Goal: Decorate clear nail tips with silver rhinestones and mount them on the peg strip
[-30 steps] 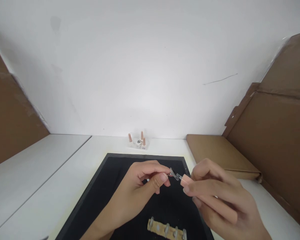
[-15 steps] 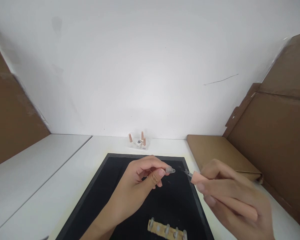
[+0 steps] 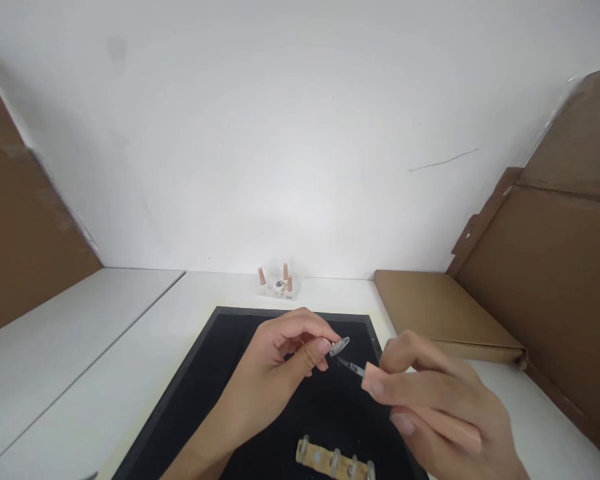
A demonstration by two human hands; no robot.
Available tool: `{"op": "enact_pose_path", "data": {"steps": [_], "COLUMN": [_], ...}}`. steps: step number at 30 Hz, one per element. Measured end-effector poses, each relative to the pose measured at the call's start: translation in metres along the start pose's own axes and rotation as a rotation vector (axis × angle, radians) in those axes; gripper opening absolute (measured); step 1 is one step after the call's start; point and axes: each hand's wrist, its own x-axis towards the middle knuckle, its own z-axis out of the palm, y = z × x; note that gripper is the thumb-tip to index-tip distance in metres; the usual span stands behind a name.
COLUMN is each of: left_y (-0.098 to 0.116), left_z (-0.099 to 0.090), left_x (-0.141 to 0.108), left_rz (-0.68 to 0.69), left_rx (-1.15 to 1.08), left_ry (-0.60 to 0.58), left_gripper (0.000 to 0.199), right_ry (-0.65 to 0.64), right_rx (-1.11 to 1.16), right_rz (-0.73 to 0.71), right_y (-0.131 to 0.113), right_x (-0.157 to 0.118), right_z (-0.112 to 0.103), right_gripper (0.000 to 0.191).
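Black mat [image 3: 345, 413] beneath; brush [image 3: 443, 425] aslant, tip up-left

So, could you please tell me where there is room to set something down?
There is bare white table between its seam and the left cardboard, and the flat box has a bare top beyond the right hand. It is crowded between that hand and the left hand, around the brush and clear piece.

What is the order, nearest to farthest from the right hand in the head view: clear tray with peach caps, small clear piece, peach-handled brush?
1. Peach-handled brush: held in the right hand.
2. Small clear piece: to that hand's left, held by the left hand.
3. Clear tray: farthest, at the back near the wall.
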Motion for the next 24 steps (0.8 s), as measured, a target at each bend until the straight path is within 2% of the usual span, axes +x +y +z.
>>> {"op": "enact_pose_path", "data": {"steps": [3, 10, 24], "left_y": [0.0015, 0.0029, -0.0019], "left_z": [0.0004, 0.0016, 0.0006], "left_x": [-0.001, -0.0016, -0.0046], "left_rz": [0.011, 0.036, 0.049], "left_rx": [0.013, -0.008, 0.013], "left_ry": [0.002, -0.013, -0.03], "left_gripper": [0.014, 0.013, 0.014], "right_ry": [0.021, -0.012, 0.021], "right_rx": [-0.021, -0.042, -0.204], "right_rz": [0.016, 0.014, 0.032], "right_y": [-0.0016, -0.0037, -0.0002], "right_x": [0.0036, 0.0075, 0.0034], "right_z": [0.0016, -0.0002, -0.0044], "right_gripper": [0.031, 0.023, 0.021]}}
